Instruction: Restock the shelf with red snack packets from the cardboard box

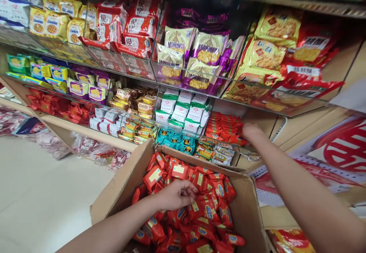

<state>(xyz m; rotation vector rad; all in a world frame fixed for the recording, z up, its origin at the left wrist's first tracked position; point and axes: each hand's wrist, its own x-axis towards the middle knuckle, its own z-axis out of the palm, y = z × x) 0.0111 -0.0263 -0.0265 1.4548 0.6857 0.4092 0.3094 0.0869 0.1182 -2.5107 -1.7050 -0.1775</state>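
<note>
A cardboard box (122, 184) stands open below me, filled with several small red snack packets (210, 203). My left hand (177, 194) reaches into the box with its fingers curled onto the packets. My right hand (251, 131) is stretched forward to the lower shelf compartment, resting against the row of matching red packets (224, 127) stacked there. Whether the right hand holds a packet is hidden by the back of the hand.
Glass-fronted shelves hold many snacks: white and green packs (183, 110), teal packs (174, 138), purple and yellow cookie bags (197, 58), red bags (134, 28). A tiled floor (42, 199) lies to the left. A red and white sign (343, 150) leans at right.
</note>
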